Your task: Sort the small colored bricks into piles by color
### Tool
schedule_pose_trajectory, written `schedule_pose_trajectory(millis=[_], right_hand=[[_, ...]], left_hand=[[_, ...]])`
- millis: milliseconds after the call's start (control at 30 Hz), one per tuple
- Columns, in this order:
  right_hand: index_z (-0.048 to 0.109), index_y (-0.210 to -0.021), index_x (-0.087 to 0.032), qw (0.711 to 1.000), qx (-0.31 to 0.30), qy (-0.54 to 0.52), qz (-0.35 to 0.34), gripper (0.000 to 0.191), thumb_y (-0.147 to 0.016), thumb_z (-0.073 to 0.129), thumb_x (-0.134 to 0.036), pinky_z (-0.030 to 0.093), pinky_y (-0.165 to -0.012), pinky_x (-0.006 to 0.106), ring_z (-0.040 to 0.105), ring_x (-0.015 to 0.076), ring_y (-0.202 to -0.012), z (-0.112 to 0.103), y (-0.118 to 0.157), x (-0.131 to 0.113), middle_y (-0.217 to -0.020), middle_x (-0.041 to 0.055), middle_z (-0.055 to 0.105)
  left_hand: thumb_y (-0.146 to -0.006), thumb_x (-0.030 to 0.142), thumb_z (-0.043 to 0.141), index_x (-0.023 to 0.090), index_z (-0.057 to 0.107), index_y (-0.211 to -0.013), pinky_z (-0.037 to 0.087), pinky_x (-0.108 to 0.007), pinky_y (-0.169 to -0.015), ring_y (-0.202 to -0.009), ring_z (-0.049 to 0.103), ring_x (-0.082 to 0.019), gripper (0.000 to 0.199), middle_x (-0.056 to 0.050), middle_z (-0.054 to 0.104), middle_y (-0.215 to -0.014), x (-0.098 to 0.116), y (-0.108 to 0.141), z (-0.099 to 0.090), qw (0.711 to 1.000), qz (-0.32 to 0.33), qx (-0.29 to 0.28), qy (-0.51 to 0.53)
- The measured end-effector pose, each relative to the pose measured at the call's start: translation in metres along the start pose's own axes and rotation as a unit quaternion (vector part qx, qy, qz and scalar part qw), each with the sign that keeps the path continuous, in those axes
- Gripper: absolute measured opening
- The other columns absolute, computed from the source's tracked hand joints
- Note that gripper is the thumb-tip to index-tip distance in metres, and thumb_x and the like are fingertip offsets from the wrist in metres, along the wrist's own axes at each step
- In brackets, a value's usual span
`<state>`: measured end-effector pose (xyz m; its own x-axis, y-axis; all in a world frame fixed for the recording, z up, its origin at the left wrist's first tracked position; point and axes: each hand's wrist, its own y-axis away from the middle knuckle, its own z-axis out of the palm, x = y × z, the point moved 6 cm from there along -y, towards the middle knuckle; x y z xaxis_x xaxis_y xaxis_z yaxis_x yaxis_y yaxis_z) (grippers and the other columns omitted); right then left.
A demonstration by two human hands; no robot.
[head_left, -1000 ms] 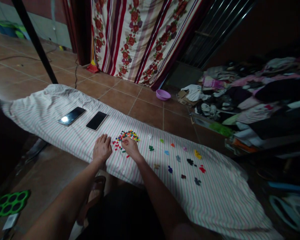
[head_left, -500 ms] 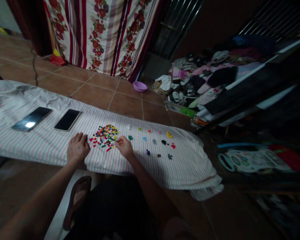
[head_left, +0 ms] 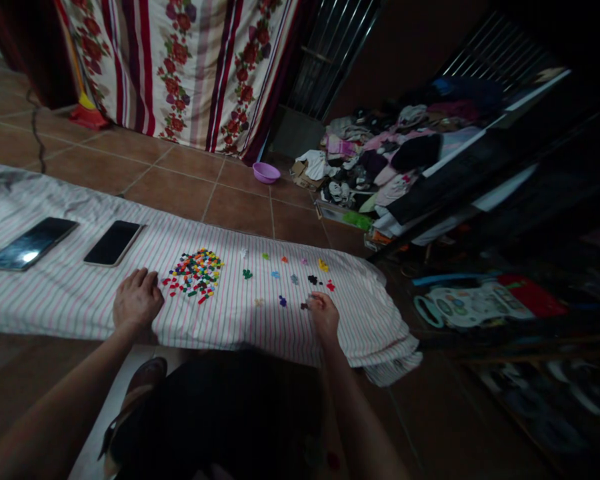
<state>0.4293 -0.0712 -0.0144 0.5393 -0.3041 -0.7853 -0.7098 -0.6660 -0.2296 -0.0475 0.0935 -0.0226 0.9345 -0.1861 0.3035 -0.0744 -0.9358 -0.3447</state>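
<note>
A mixed pile of small coloured pieces (head_left: 195, 272) lies on the striped cloth (head_left: 220, 327). My left hand (head_left: 137, 299) rests on the cloth just left of the pile, fingers spread and holding nothing. Over the small groups at the right, my right hand (head_left: 325, 313) is pinched beside the brown group (head_left: 304, 306); whatever it holds is too small to name. Separate little groups include green (head_left: 247, 274), dark blue (head_left: 283, 301), black (head_left: 313, 280), red (head_left: 331, 285) and yellow (head_left: 323, 265).
Two phones, one larger (head_left: 33, 243) and one smaller (head_left: 113, 243), lie on the cloth at the left. Beyond its far edge, a purple basin (head_left: 267, 173) stands on the tiled floor, near heaped clothes (head_left: 370, 157).
My right hand has moved from the pile's right edge rightward to the brown group. My left hand stays beside the pile. The whole view has shifted slightly.
</note>
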Motion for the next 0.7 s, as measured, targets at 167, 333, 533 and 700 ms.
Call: schedule_pose_trajectory(millis=[167,333,533,700], right_hand=[[0.07,-0.085,-0.017,0.997,0.055,0.055,0.014,0.034,-0.067,0.05,-0.039,0.05,-0.08,0.035,0.063,0.0219,-0.078,-0.033,-0.02,0.034,-0.083,0.0079,0.071],[0.071,-0.084,-0.016,0.993,0.041,0.111,0.012,0.035,-0.068,0.046,-0.032,0.049,-0.084,0.035,0.064,0.0234,-0.083,-0.035,-0.03,0.049,-0.087,0.0109,0.072],[0.073,-0.085,-0.018,0.983,0.018,0.181,0.0,0.035,-0.07,0.043,-0.025,0.048,-0.089,0.034,0.064,0.0227,-0.09,-0.032,-0.031,0.048,-0.088,0.0089,0.073],[0.074,-0.085,-0.019,0.981,0.019,0.191,0.019,0.036,-0.069,0.043,-0.024,0.048,-0.092,0.034,0.065,0.0219,-0.091,-0.034,-0.028,0.046,-0.089,0.0075,0.074]], left_hand=[[-0.085,0.027,0.043,0.014,0.061,-0.12,0.035,-0.046,-0.111,-0.132,0.046,-0.031,0.042,-0.016,0.057,-0.135,-0.003,0.0,0.004,1.0,0.0,0.0,0.004],[-0.082,0.025,0.047,0.015,0.062,-0.12,0.035,-0.048,-0.111,-0.133,0.045,-0.031,0.042,-0.016,0.056,-0.136,-0.004,0.0,0.004,1.0,-0.004,0.006,0.026],[-0.083,0.024,0.047,0.014,0.062,-0.12,0.037,-0.049,-0.11,-0.133,0.046,-0.032,0.042,-0.016,0.056,-0.136,-0.003,-0.001,0.003,1.0,0.0,0.002,0.012],[-0.085,0.025,0.044,0.012,0.063,-0.121,0.038,-0.047,-0.109,-0.131,0.048,-0.032,0.042,-0.017,0.057,-0.136,-0.001,-0.001,0.001,1.0,0.007,0.005,-0.009]])
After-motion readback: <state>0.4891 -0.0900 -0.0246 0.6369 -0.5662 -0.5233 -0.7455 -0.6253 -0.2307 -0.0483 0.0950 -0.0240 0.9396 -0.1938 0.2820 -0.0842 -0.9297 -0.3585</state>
